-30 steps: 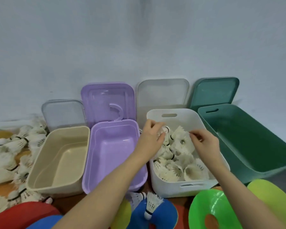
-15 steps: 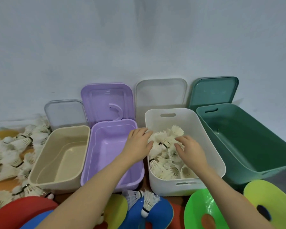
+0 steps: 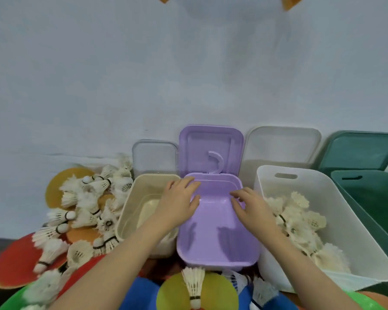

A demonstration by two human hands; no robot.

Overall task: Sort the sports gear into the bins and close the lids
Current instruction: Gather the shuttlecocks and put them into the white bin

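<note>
Four open bins stand in a row against the wall: a beige bin [image 3: 130,204], a purple bin [image 3: 217,251], a white bin [image 3: 354,238] and a green bin [image 3: 381,198]. White shuttlecocks [image 3: 300,222] lie inside the white bin. More loose shuttlecocks [image 3: 87,211] are heaped to the left of the beige bin. My left hand [image 3: 177,202] hovers over the seam between the beige and purple bins, fingers relaxed and empty. My right hand [image 3: 253,209] hangs over the purple bin's right side, also empty.
Each bin's lid leans on the wall behind it: clear lid [image 3: 155,157], purple lid [image 3: 211,148], white lid [image 3: 282,146], green lid [image 3: 361,151]. Flat coloured discs, red [image 3: 11,262], yellow [image 3: 220,291] and orange [image 3: 63,177], lie on the floor in front and left, with a shuttlecock [image 3: 194,287] on the yellow one.
Both hands have left the white bin and moved left over the purple bin. The view has swung left, bringing the loose shuttlecock heap further into sight.
</note>
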